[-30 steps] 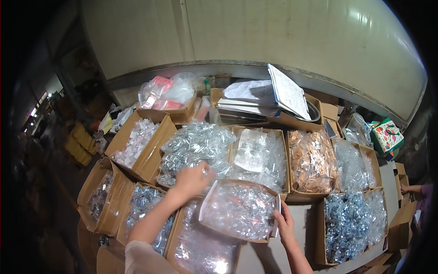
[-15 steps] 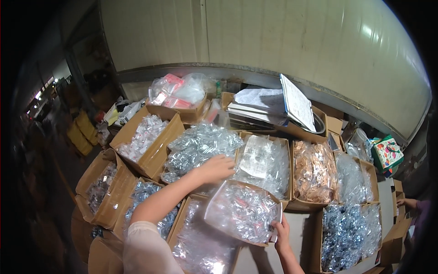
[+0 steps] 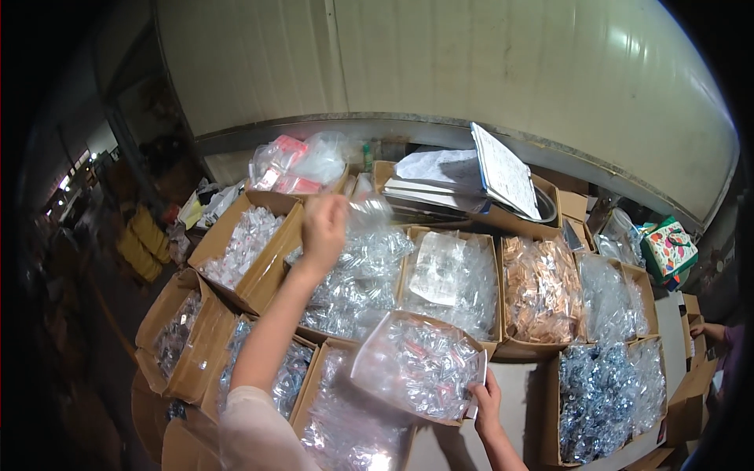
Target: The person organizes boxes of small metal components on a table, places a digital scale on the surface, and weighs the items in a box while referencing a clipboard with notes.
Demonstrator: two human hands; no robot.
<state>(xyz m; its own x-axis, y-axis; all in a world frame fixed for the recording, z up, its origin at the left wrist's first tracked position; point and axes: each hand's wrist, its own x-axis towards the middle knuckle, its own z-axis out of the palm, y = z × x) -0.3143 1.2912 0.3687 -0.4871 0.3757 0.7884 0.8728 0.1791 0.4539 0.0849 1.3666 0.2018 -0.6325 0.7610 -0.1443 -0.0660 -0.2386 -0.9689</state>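
My right hand [image 3: 487,402] grips the right wall of a shallow white-sided box [image 3: 363,375]. Inside the box lie many small clear plastic packets [image 3: 424,367], a few with reddish marks. The box is tilted over a larger carton of clear packets [image 3: 338,424]. My left hand [image 3: 323,234] is raised above a heap of clear packets [image 3: 353,275], beside the carton of small white packets [image 3: 245,247]. Its fingers look curled in and are blurred; whatever is in them cannot be made out. Behind it a clear plastic bag [image 3: 371,210] shows.
Copper-coloured packets [image 3: 542,290] and bluish packets [image 3: 593,400] fill cartons on the right. A paper sheet [image 3: 437,268] lies on the middle carton. Behind stand a clipboard [image 3: 506,173] and pink-and-clear bags [image 3: 294,161]. Another person's hand [image 3: 707,331] reaches in at far right.
My left hand has lifted off the heap of clear packets and moved up and left. The right hand and the white-sided box have stayed nearly still. The view has shifted slightly.
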